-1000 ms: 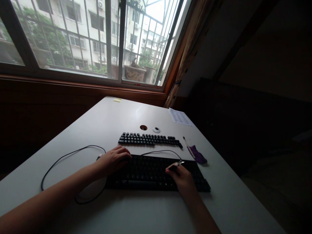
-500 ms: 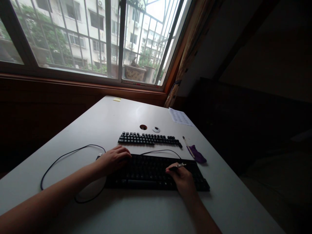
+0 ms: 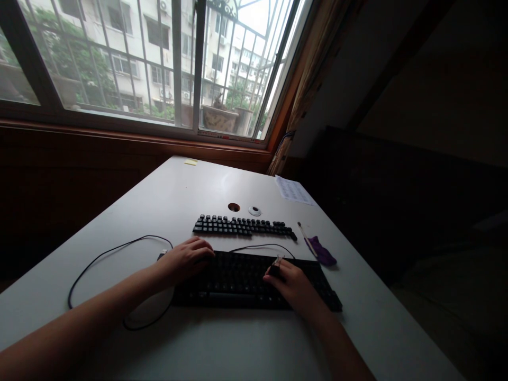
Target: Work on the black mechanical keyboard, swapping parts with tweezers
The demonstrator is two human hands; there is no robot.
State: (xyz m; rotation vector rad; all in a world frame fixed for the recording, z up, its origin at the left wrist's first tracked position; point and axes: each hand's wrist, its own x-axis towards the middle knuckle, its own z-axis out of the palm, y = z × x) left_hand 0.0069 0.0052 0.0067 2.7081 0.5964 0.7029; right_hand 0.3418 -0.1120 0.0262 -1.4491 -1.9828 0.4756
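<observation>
Daylight comes through the window (image 3: 148, 63), where the sky (image 3: 256, 18) burns out to white, and lays a pale sheen on the desk (image 3: 214, 185). The room's right side sinks to near-black; the nearer keyboard (image 3: 238, 280) is murky, its keys poorly defined.

A planter (image 3: 219, 120) stands outside the window (image 3: 197, 79), behind its right pane. A curtain (image 3: 312, 66) hangs at the window's right edge. On the desk (image 3: 138, 211), a note (image 3: 191, 162) lies nearest the window; a sheet (image 3: 294, 190), a hole (image 3: 234, 207) and a ring (image 3: 254, 214) are farther from it.
</observation>
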